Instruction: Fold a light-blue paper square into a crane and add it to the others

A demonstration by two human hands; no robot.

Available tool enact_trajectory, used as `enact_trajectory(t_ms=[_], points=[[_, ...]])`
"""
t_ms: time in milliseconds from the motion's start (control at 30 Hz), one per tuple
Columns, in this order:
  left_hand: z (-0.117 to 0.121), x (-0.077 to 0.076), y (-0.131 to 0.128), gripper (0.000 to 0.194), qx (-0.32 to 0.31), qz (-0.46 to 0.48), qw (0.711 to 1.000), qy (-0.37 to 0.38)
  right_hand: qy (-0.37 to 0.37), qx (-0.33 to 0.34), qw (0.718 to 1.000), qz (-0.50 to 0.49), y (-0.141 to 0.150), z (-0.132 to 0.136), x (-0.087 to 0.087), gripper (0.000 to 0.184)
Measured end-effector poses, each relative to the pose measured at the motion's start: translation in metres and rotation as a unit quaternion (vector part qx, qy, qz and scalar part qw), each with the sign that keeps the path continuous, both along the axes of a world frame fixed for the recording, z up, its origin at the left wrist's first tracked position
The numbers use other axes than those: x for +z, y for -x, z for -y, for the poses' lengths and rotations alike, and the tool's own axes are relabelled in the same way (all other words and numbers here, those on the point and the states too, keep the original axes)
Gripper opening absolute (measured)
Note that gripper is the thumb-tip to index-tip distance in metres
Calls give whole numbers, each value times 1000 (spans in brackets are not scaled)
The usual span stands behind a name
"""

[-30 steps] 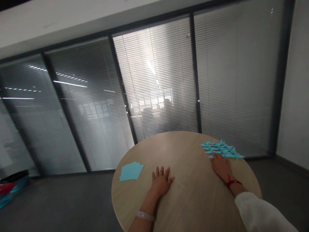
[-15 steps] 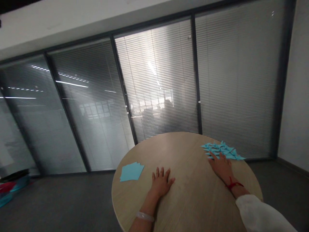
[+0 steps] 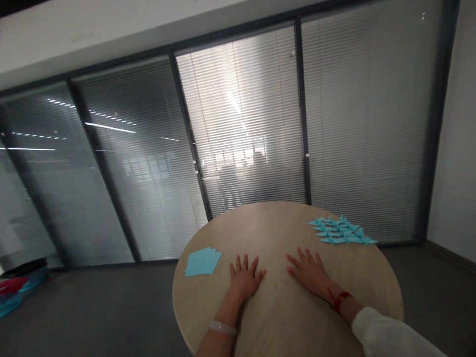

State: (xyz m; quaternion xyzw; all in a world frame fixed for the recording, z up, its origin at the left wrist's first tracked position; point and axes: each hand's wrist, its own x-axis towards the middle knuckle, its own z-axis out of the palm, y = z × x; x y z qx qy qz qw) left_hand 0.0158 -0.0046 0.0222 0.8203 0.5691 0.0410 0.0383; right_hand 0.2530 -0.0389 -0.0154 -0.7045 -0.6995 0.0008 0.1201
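My left hand (image 3: 244, 277) lies flat on the round wooden table (image 3: 282, 322), fingers spread, holding nothing; a pale bangle circles its wrist. My right hand (image 3: 309, 271) also rests flat and open on the tabletop beside it, a red cord on the wrist and a white sleeve behind. A stack of light-blue paper squares (image 3: 203, 261) lies near the table's left edge, left of my left hand. Several folded light-blue paper cranes (image 3: 340, 230) are laid out in rows at the far right of the table, well beyond my right hand.
Glass partitions with closed blinds (image 3: 241, 134) and dark frames stand right behind the table. Grey carpet (image 3: 92, 312) surrounds it. Red and blue objects (image 3: 15, 292) lie on the floor at the far left. A white wall (image 3: 457, 148) closes the right side.
My right hand has drawn back from the paper cranes and slid left to the middle of the table, now flat beside my left hand. The left hand has barely shifted.
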Motion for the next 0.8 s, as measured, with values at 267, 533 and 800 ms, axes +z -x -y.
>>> enact_trajectory(t_ms=[267, 533, 800], points=[[0, -3, -1, 72, 0, -4, 1000, 5, 8, 4, 1000, 1, -2, 1, 0, 59], [1, -5, -3, 72, 1, -33, 999, -10, 19, 7, 1000, -4, -1, 5, 4, 59], [1, -5, -3, 73, 2, -38, 999, -6, 12, 5, 1000, -1, -2, 2, 0, 59]])
